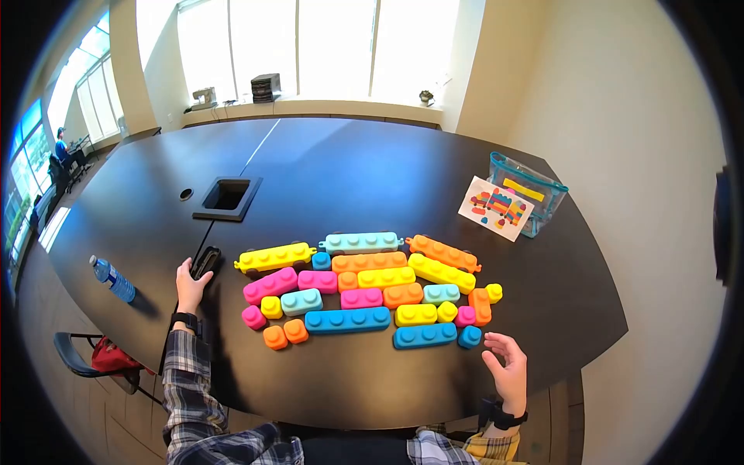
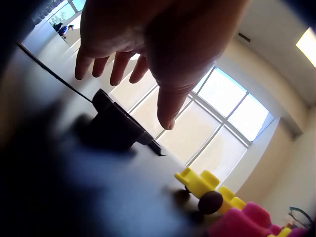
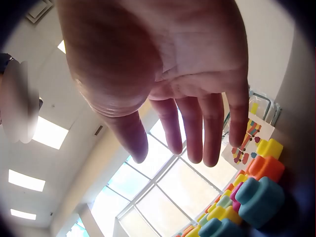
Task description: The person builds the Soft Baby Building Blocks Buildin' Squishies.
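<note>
My left hand [image 1: 191, 285] hovers beside a black oblong object [image 1: 206, 262] at the left of the table, thumb and fingers spread apart. In the left wrist view that black object [image 2: 118, 121] lies below the fingertips, nothing gripped. My right hand [image 1: 508, 370] holds nothing, its fingers loosely extended, just right of a small blue block [image 1: 469, 336]. Between the hands lie toy building blocks in rows, such as a long blue block [image 1: 347, 320] and a pink block [image 1: 270, 286]. Behind them stand wheeled yellow [image 1: 275, 257], light blue [image 1: 360, 243] and orange [image 1: 443, 254] train bases.
A water bottle [image 1: 113, 279] stands at the left. Far right, a picture card [image 1: 496, 208] leans on a clear zip bag [image 1: 546, 194] with blue trim. A square opening [image 1: 226, 197] is set into the dark table [image 1: 349, 170]. A person [image 1: 70, 151] sits far left.
</note>
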### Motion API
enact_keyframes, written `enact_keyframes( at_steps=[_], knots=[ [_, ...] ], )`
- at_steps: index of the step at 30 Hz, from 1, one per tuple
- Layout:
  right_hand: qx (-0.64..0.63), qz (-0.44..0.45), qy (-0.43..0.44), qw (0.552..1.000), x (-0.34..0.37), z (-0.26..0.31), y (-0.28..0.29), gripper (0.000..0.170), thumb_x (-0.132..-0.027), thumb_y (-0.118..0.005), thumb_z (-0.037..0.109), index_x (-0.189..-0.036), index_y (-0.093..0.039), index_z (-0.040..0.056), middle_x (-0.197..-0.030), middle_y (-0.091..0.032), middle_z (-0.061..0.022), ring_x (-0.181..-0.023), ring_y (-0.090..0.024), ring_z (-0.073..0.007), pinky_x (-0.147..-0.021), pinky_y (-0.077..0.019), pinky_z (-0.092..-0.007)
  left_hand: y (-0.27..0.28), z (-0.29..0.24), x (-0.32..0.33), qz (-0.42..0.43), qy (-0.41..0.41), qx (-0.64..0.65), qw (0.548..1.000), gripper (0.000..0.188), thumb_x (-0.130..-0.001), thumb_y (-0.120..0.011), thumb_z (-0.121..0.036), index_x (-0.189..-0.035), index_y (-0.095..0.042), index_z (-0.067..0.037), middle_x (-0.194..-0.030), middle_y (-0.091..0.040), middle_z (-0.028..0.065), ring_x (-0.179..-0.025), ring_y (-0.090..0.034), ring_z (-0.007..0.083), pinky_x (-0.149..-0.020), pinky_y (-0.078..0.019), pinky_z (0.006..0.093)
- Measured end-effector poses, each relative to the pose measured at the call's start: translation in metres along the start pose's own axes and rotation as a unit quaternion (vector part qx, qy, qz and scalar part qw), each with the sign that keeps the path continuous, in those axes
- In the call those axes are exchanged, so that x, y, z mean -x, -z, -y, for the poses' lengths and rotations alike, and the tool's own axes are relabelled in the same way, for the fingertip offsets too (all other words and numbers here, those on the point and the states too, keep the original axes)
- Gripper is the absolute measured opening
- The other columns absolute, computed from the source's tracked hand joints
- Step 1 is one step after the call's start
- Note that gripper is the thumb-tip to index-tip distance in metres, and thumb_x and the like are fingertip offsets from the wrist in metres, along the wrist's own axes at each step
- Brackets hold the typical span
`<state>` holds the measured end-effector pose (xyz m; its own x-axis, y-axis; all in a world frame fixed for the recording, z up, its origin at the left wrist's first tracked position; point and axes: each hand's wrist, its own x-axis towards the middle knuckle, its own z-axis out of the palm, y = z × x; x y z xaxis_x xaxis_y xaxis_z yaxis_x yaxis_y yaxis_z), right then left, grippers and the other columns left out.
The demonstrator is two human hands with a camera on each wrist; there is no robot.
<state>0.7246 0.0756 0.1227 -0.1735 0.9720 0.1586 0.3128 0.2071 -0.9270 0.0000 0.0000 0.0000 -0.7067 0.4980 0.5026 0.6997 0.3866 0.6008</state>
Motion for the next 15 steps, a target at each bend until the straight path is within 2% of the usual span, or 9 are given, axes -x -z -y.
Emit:
enact_keyframes(
  at_steps=[2,4,6,8,9,10,15],
  knots=[
    [0.084,-0.05,0.052,0.994,-0.008,0.009,-0.006,0.034,-0.087,-0.081,0.005,-0.12,-0.073,0.0011,-0.117,-0.076,-0.0122,-0.11,-0.073,-0.0236,-0.098,-0.0549,-0.0369,0.013,-0.034,0.001,-0.015,-0.014,0.014,1.0,0.057,-0.082,-0.09,-0.019,-0.129,-0.067,0.004,-0.125,-0.071,0.0197,-0.121,-0.066,0.0352,-0.108,-0.0497,0.0428],
    [0.107,-0.05,0.081,0.99,-0.014,0.012,-0.011,0.034,-0.086,-0.081,0.005,-0.119,-0.073,0.0008,-0.116,-0.075,-0.0132,-0.109,-0.073,-0.0257,-0.097,-0.0555,-0.0373,0.036,-0.079,0.016,-0.03,-0.027,0.027,0.999,0.052,-0.085,-0.087,-0.019,-0.128,-0.068,0.003,-0.125,-0.071,0.0192,-0.121,-0.065,0.0351,-0.109,-0.0486,0.0429],
    [0.129,-0.05,0.112,0.984,-0.013,0.011,-0.016,0.034,-0.085,-0.082,0.005,-0.118,-0.073,0.0005,-0.116,-0.075,-0.0143,-0.108,-0.073,-0.0278,-0.096,-0.0561,-0.0377,0.068,-0.123,0.043,0.013,-0.061,0.088,0.994,0.041,-0.09,-0.083,-0.018,-0.124,-0.069,0.0,-0.122,-0.072,0.0146,-0.118,-0.066,0.0318,-0.104,-0.0497,0.0404],
    [0.158,-0.025,0.178,0.971,-0.01,0.004,-0.021,0.032,-0.085,-0.082,0.005,-0.116,-0.073,0.0008,-0.115,-0.075,-0.0151,-0.108,-0.073,-0.0309,-0.095,-0.0567,-0.0385,0.099,-0.163,0.076,0.041,-0.035,0.097,0.994,0.032,-0.091,-0.08,-0.017,-0.119,-0.071,-0.002,-0.116,-0.074,0.0094,-0.114,-0.068,0.0263,-0.097,-0.0507,0.0378],
    [0.164,-0.027,0.183,0.969,-0.009,0.003,-0.023,0.031,-0.086,-0.082,0.005,-0.115,-0.073,0.0006,-0.115,-0.075,-0.0156,-0.108,-0.073,-0.0318,-0.096,-0.0567,-0.0385,0.105,-0.173,0.094,0.034,-0.021,0.127,0.991,0.027,-0.092,-0.08,-0.016,-0.115,-0.072,-0.004,-0.109,-0.076,0.0065,-0.107,-0.07,0.0216,-0.09,-0.0518,0.0357],
    [0.165,-0.024,0.183,0.969,-0.008,0.004,-0.024,0.031,-0.086,-0.082,0.005,-0.115,-0.073,0.0006,-0.115,-0.075,-0.0156,-0.108,-0.073,-0.0318,-0.096,-0.0567,-0.0385,0.109,-0.178,0.11,0.034,-0.015,0.156,0.987,0.021,-0.093,-0.078,-0.012,-0.111,-0.073,-0.002,-0.104,-0.076,0.0074,-0.099,-0.072,0.0187,-0.083,-0.0549,0.0337],
    [0.121,-0.081,0.15,0.978,-0.006,0.003,-0.034,0.03,-0.087,-0.081,0.005,-0.115,-0.073,0.0004,-0.114,-0.075,-0.0156,-0.107,-0.073,-0.0302,-0.096,-0.0561,-0.0381,0.117,-0.196,0.171,0.046,0.031,0.187,0.981,0.011,-0.094,-0.076,-0.005,-0.102,-0.076,0.003,-0.093,-0.076,0.0096,-0.084,-0.073,0.0165,-0.075,-0.0581,0.0292]
  ],
)
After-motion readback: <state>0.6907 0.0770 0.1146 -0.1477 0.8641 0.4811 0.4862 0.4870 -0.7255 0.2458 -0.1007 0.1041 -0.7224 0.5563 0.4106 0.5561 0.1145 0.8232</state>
